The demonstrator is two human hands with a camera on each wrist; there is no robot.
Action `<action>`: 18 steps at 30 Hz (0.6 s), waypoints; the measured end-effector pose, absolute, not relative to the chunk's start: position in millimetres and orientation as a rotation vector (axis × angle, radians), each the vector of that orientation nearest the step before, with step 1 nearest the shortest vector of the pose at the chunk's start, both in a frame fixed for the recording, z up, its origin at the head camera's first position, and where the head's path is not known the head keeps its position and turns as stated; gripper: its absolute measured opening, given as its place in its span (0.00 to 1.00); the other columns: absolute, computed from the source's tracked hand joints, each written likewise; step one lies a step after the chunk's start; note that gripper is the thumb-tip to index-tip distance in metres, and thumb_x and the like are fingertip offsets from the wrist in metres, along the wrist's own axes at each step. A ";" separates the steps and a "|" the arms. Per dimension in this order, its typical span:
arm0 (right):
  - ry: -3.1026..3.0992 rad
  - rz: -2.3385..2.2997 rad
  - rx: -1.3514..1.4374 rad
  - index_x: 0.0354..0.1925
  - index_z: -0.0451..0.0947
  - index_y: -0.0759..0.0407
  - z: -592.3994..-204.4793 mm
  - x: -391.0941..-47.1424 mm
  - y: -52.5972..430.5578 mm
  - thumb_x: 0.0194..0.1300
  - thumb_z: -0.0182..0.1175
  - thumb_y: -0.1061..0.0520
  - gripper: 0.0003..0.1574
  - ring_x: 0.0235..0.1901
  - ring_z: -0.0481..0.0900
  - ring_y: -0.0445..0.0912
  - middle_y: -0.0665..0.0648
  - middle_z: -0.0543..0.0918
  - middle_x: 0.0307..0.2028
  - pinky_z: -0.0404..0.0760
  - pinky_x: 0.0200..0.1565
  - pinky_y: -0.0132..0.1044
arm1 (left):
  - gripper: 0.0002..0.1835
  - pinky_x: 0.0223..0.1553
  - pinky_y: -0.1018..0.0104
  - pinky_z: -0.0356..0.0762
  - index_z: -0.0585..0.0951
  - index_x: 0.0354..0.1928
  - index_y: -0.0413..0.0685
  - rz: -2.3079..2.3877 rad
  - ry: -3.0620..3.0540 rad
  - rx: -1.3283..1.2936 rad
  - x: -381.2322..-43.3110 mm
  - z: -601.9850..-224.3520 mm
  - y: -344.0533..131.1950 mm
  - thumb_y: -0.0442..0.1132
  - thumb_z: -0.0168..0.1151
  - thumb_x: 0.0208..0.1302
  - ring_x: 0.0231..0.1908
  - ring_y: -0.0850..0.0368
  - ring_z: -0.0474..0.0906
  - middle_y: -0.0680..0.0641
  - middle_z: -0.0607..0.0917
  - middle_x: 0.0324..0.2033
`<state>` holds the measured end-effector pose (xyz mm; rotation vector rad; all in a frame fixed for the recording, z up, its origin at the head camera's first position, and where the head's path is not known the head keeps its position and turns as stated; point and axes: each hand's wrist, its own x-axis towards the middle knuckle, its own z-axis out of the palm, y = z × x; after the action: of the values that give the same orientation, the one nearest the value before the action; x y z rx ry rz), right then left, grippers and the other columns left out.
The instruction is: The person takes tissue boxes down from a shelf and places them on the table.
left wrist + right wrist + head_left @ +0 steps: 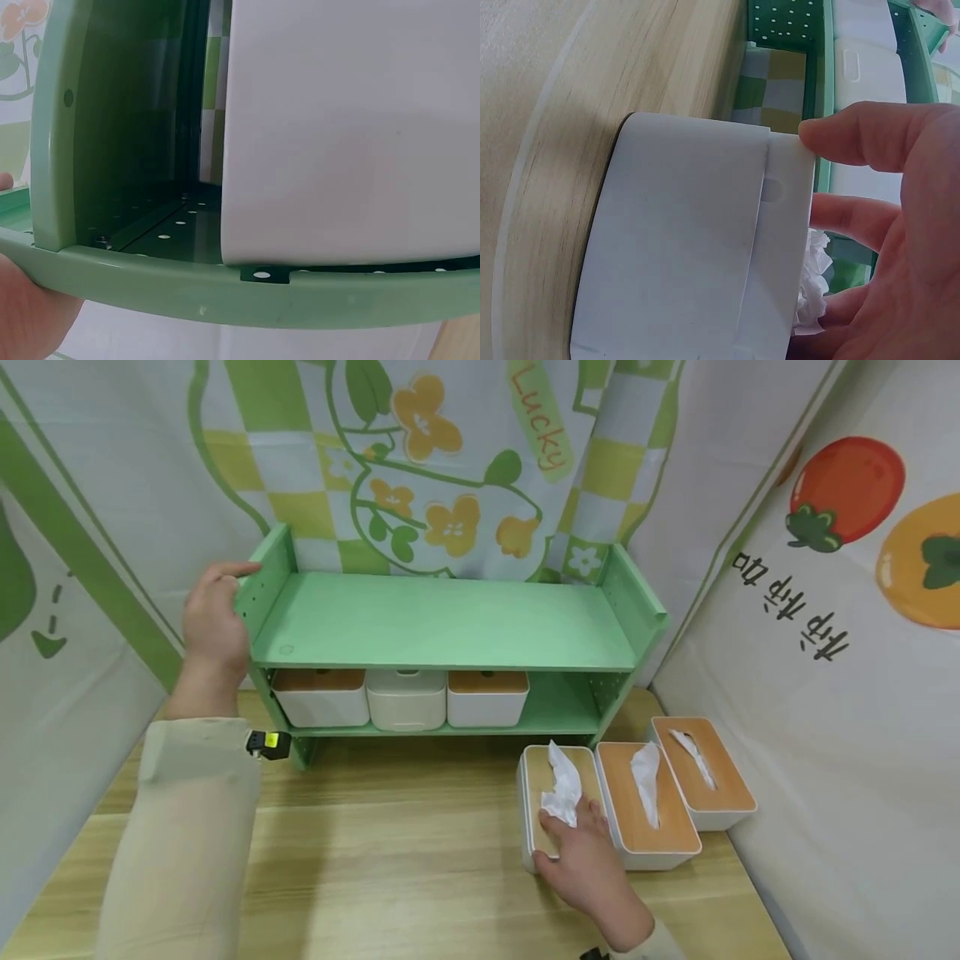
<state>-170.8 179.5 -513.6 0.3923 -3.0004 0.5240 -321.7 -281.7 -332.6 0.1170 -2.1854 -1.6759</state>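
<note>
My left hand (217, 618) holds the upper left side panel of a green two-tier shelf (450, 618), its index finger over the panel's edge. In the left wrist view, part of that hand (34, 319) shows behind the green panel. My right hand (592, 864) rests on a white tissue box (679, 232) with a light wooden lid. Its thumb touches the lid's near edge, and the other fingers lie over the top beside a crumpled white tissue (564, 785). Part of the lid is hidden under the fingers.
Two more tissue boxes, a middle one (637, 852) and a far right one (723, 777), stand beside the wall cloth. On the lower tier sit two wood-lidded boxes (322, 706) (487, 706) around a cream box (407, 702). The wooden table (390, 860) extends in front.
</note>
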 end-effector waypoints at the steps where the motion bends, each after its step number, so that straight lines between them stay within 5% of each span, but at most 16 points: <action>1: -3.000 0.524 0.390 0.57 0.83 0.56 -514.0 -170.8 179.2 0.58 0.67 0.46 0.30 0.63 0.58 0.79 0.83 0.69 0.59 0.58 0.63 0.68 | 0.28 0.11 0.68 0.55 0.74 0.66 0.61 -1.670 -2.184 0.119 -321.8 -332.8 -281.6 0.47 0.24 0.80 0.12 0.62 0.50 0.51 0.61 0.71; 18: -2.949 0.449 0.452 0.61 0.81 0.49 -496.6 -165.5 193.2 0.59 0.70 0.41 0.33 0.64 0.63 0.73 0.79 0.64 0.66 0.67 0.58 0.65 | 0.28 0.10 0.68 0.55 0.73 0.67 0.61 -1.684 -2.194 0.130 -322.2 -332.3 -281.9 0.47 0.24 0.80 0.11 0.63 0.51 0.50 0.61 0.71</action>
<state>-165.5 193.2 -496.6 0.4523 -2.9487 0.4492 -322.2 -281.9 -332.3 0.1298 -2.1940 -1.6842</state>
